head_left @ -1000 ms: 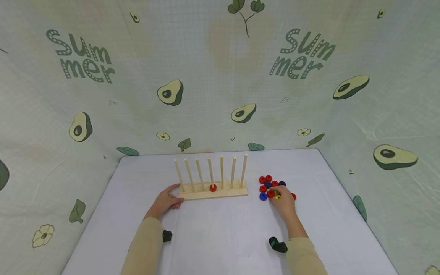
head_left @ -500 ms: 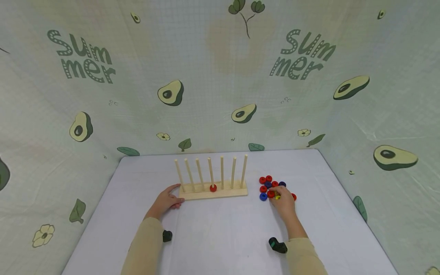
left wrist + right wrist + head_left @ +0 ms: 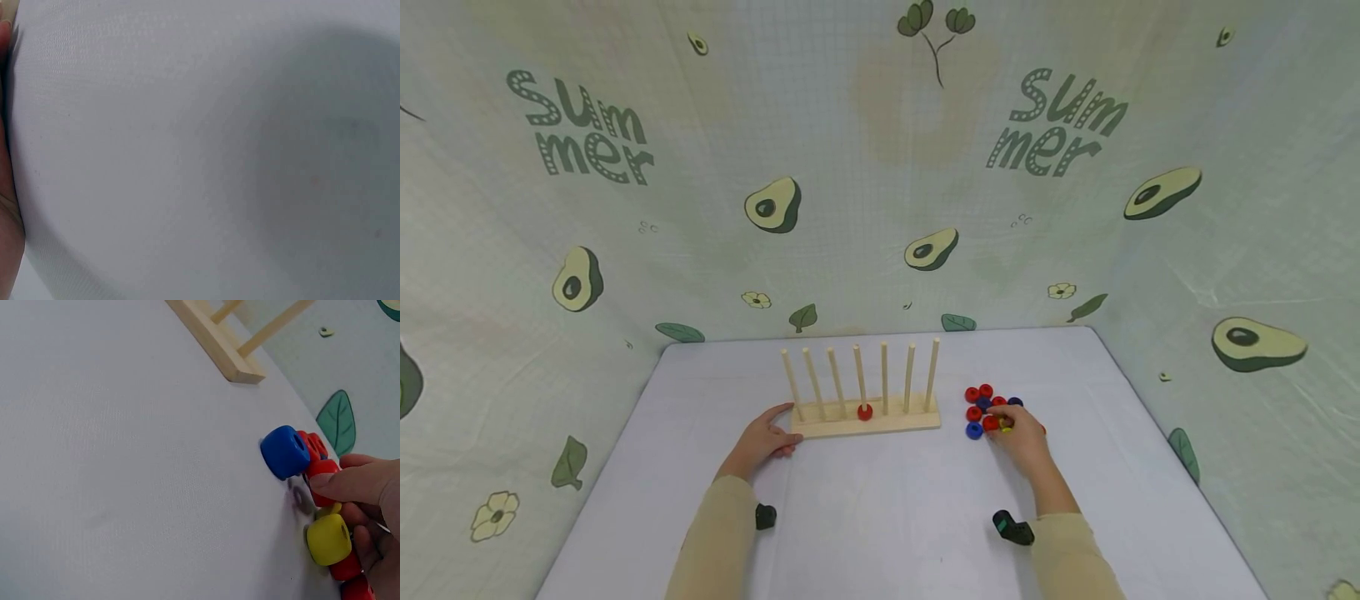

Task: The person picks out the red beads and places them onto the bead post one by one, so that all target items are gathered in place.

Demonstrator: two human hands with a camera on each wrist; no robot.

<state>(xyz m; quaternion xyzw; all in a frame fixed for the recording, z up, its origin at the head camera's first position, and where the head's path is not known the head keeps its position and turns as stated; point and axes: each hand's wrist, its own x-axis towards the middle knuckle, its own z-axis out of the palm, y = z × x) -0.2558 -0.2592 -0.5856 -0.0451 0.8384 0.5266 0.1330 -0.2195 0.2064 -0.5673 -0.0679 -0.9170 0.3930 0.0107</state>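
1. Head view: white table (image 3: 880, 508), no change. Wooden peg rack (image 3: 902, 423) hasn't shifted either: left of the bead pile, seven upright pegs.
2. Rack looks: pale bare wood, long flat base, slim round pegs. Six pegs carry nothing; peg count used is one.
3. Right forearm is what moved over the last half second: beige sleeve (image 3: 1075, 550) and black wrist device (image 3: 1012, 528) sit slightly farther right. Reads as a wrist adjustment over the pile, no bead transferred to the rack by it.
4. Left hand (image 3: 763, 437): same spot, gripping the rack's left end, thumb at front edge, forefinger at back corner. Likely steadying it.
5. Right hand (image 3: 1021, 435): pinching a red bead (image 3: 991, 423) between thumb and forefinger, among the loose beads, well apart from the rack. The wrist swing now covers most of the pile's right edge.
6. Beads: glossy, rounded barrels with a through-hole. Blue bead (image 3: 285, 452) and yellow bead (image 3: 329, 540) lie either side of the pinched one in the right wrist view. Full count hidden by the hand.
7. Threaded bead (image 3: 865, 412): red, at the base of the middle peg, unchanged.
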